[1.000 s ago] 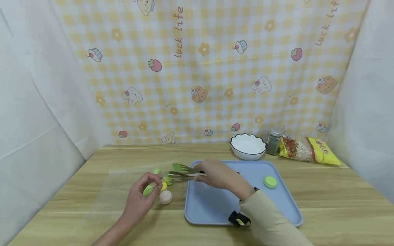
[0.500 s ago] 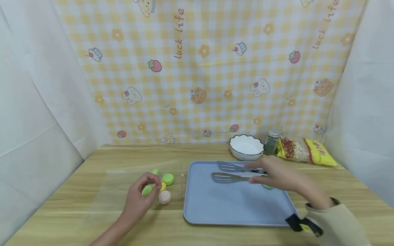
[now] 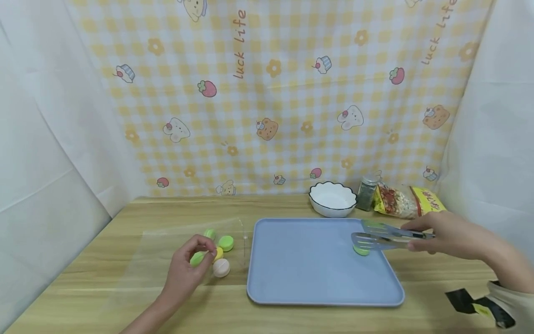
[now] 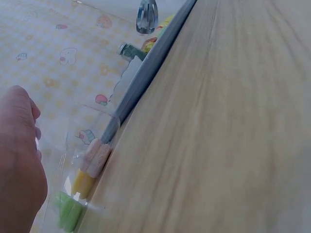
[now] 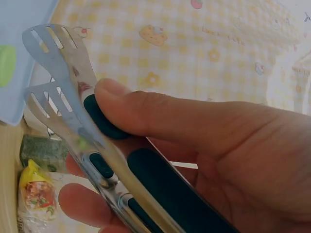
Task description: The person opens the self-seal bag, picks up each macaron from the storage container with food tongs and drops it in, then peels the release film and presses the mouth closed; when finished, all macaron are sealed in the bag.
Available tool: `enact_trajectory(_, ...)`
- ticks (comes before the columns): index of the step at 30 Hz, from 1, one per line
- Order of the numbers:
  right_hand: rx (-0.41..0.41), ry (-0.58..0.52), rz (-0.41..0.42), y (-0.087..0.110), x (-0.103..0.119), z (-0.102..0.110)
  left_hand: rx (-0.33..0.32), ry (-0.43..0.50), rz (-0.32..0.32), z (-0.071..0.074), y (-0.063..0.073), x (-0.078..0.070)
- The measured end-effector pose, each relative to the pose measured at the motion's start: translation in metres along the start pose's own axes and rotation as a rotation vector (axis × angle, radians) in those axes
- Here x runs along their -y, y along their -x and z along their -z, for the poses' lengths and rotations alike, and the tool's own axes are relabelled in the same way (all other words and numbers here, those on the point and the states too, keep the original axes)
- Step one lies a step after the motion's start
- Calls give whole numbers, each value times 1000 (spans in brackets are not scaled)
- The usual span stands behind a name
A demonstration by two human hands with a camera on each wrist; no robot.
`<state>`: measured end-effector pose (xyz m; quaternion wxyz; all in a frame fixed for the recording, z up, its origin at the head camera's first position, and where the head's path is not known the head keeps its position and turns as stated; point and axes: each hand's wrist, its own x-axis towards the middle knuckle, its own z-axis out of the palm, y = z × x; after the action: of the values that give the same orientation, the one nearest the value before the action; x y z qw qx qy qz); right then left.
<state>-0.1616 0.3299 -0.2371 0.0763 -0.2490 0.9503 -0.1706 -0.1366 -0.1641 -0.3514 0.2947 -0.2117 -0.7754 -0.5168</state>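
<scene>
My left hand point(image 3: 189, 266) pinches the edge of a clear plastic bag point(image 3: 143, 264) lying on the table. Inside it are several macarons: green point(image 3: 226, 243), yellow point(image 3: 219, 253) and pale pink point(image 3: 221, 268). My right hand point(image 3: 456, 235) grips metal tongs point(image 5: 65, 73) by their dark handle pads, thumb on one side and fingers on the other. Nothing sits between the tongs' slotted heads, which are apart. In the head view they overlap a green macaron point(image 3: 361, 251) at the right side of the blue tray point(image 3: 308, 269), partly hiding it.
Behind the tray stands a white scalloped bowl point(image 3: 333, 199) with a dark rim. Beside it are a spice jar point(image 3: 367, 194) and a yellow food packet point(image 3: 398, 202). A checked cloth point(image 3: 271, 102) hangs at the back of the wooden table point(image 3: 175, 211).
My right hand has carried the tongs from the bag rightward across the tray to the macaron there. A green macaron now lies free of the tongs inside the bag. The left hand stays put.
</scene>
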Motion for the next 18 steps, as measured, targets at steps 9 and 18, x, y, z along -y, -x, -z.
enact_trajectory(9,49,63,-19,-9,-3,-6,-28,-13,35,3,-1,3)
enact_trajectory(18,97,-47,-53,-11,0,-12,-24,-3,46,4,-2,4)
